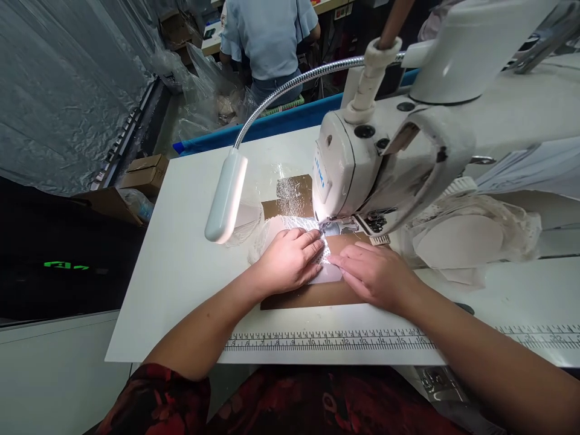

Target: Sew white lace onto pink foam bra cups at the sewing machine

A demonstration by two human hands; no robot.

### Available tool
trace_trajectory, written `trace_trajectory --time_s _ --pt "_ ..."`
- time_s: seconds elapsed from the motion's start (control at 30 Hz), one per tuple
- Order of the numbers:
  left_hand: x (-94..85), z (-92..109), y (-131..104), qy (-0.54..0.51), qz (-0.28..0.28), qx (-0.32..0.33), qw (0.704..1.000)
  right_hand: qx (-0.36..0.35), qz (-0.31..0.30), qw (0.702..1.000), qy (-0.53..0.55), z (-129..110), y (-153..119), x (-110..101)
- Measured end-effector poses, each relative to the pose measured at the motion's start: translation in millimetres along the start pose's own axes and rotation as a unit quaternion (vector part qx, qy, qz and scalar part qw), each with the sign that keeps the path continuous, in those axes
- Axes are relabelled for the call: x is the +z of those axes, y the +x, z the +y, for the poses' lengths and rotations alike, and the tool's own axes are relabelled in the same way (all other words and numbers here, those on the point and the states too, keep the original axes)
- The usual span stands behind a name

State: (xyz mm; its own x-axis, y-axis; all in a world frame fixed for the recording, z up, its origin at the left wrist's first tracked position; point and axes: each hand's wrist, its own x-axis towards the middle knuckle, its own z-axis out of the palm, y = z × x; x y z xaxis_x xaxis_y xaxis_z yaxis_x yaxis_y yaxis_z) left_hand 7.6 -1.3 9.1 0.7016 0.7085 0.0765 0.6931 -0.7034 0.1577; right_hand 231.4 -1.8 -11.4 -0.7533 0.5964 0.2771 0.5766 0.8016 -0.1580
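Workpiece: small white lace-edged fabric piece (317, 257), thin, pale, with an open mesh pattern along the edge nearest the needle; lit brightly by the lamp.
Workpiece position: flat on the brown rectangular pad (312, 294) on the white sewing table (181, 272), directly in front of the presser foot, between both hands.
Left hand (287, 261): palm down, fingers held close together and pressed flat on the fabric, fingertips just short of the needle area.
Right hand (374, 275): palm down, fingers extended and close together, tips resting on the right edge of the fabric; no pinch seen.
Machine: white industrial sewing machine head (348, 172), blue lettering on the face plate; needle and foot just beyond the fingertips.
Lamp: white oblong lamp head on a silver gooseneck (224, 199), hanging above the table left of the machine.
Further material: heap of white lace and moulded cup-shaped pieces (466, 238) on the table under the machine arm, right of the hands.
Table edge: printed black ruler strip (326, 341) along the near edge.
Containers: brown cardboard boxes (142, 172) on the floor left of the table, flaps shut, contents not visible; clear plastic bags (212, 96) behind, holding pale items too blurred to identify.
Background: person in a light blue shirt (272, 36), seated, back turned.
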Motion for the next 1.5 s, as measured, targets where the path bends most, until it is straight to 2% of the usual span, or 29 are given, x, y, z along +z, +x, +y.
trace_trajectory --time_s 0.17,0.47,0.73,0.87,1.07,1.2,1.33,1.43,1.5 --pt "0.3 -4.2 -0.1 0.028 0.018 0.005 0.999 0.030 -0.007 0.999 -0.040 -1.8 1.8 0.7" --pt "2.7 -4.3 -2.3 0.052 0.021 0.020 0.998 0.012 0.010 0.999 -0.047 0.0 -0.5 4.8" --pt "8.1 -16.3 -0.1 0.049 0.034 -0.018 0.998 0.084 -0.061 0.992 -0.067 -7.6 16.4 -2.1" --pt "10.6 -22.8 2.4 0.037 0.058 -0.040 0.997 0.121 -0.051 0.989 -0.063 -10.0 21.5 1.1" --pt "14.2 -29.1 2.1 0.019 0.088 -0.065 0.994 0.118 -0.036 0.991 -0.050 -8.7 20.6 2.9" --pt "13.3 -29.1 -1.5 0.004 0.112 -0.081 0.990 0.101 -0.047 0.994 -0.009 -6.8 19.7 -5.7" --pt "14.1 -28.7 -4.1 -0.009 0.139 -0.107 0.984 0.078 -0.053 0.995 0.031 -5.3 5.4 -28.8" --pt "16.2 -32.4 -5.8 -0.015 0.163 -0.141 0.976 0.086 -0.110 0.990 0.031 -2.7 -22.2 -48.3" --pt "15.0 -34.4 -8.0 -0.032 0.167 -0.165 0.972 0.083 -0.109 0.990 0.026 1.6 -46.0 -54.4"
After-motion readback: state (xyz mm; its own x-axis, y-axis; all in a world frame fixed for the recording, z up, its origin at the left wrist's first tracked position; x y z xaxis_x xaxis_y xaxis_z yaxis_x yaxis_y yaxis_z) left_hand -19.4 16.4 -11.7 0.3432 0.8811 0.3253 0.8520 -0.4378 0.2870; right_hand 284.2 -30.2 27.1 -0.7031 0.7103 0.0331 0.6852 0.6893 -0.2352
